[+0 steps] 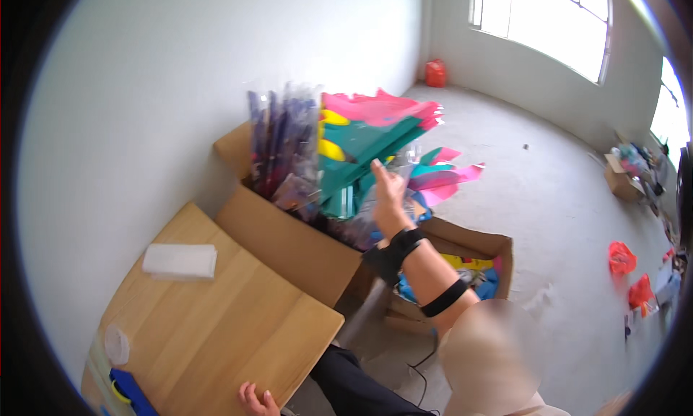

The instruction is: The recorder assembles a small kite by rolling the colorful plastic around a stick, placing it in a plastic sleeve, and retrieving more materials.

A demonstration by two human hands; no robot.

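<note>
Green-and-pink plastic bundle (372, 138), head view: it is leaning over the cardboard box (289, 253) beside upright clear-wrapped packets (283, 145), the walls probably propping both. Your right hand (388, 192) is meeting its lower edge; whether it is gripping, you cannot tell. Your left hand (258, 401), fingers apart, is resting on the wooden table (216, 322), perhaps for balance.

Right arm (426, 273) outstretched, right hand (390, 192) raised ahead, left hand (260, 401) low, fingers (250, 393) loosely bent
</note>
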